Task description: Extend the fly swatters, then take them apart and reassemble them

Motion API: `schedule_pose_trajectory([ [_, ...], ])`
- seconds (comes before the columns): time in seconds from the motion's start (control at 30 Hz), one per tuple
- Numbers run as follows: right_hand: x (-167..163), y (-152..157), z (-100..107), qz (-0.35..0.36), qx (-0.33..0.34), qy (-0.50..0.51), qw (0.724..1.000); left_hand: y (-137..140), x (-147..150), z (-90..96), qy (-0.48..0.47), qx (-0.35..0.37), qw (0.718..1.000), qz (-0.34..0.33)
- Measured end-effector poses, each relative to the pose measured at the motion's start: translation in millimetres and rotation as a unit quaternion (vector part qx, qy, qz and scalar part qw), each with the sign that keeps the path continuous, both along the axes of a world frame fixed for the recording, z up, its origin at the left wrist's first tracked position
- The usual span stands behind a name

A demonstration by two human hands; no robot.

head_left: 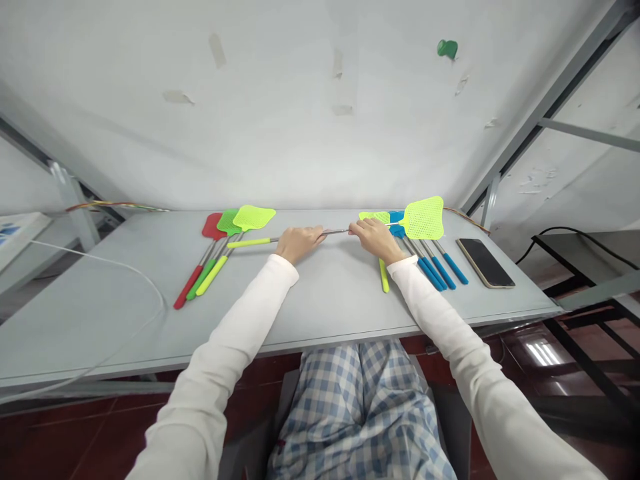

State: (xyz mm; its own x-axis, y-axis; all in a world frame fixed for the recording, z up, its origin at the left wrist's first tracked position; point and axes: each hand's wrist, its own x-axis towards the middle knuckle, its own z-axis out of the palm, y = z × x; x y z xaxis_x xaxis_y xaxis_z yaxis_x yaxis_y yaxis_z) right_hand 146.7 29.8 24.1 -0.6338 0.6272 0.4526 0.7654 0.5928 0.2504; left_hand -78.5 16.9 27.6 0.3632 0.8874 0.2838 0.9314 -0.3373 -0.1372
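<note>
A yellow fly swatter (pixel 424 219) with a metal telescopic shaft is held crosswise above the table. My left hand (pixel 300 243) is closed around the shaft near its yellow handle, which points left. Closer to the mesh head, my right hand (pixel 376 239) grips the same shaft. Beneath and beside the right hand lie another yellow fly swatter (pixel 384 275) and several blue fly swatters (pixel 453 268), their heads partly covered. To the left rest a red fly swatter (pixel 189 285), a green fly swatter (pixel 203 279) and a yellow fly swatter (pixel 254 217), overlapping at their heads.
A smartphone (pixel 485 263) lies at the right of the grey table (pixel 320 300). A white cable (pixel 159 293) crosses the table's left side. Behind stands a white wall (pixel 280 147) with tape scraps; metal frame posts (pixel 75 207) rise at the sides.
</note>
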Motion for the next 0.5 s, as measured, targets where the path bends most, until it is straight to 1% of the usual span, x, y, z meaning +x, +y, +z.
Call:
schedule_pose_trajectory([
  [0.13, 19, 7, 5, -0.02, 0.025, 0.006, 0.999, 5, -17, 2.3, -0.004, 0.02, 1.0, 0.008],
  [0.3, 55, 13, 12, -0.074, 0.035, 0.023, 0.996, 9, -55, 6.1, 0.016, 0.043, 0.998, 0.041],
  [0.4, 63, 14, 15, -0.091, 0.035, 0.02, 0.995, 11, -71, 7.0, 0.021, 0.05, 0.997, 0.052],
  [0.5, 63, 14, 15, -0.092, 0.029, 0.018, 0.995, 12, -75, 4.0, 0.008, 0.053, 0.997, 0.057],
])
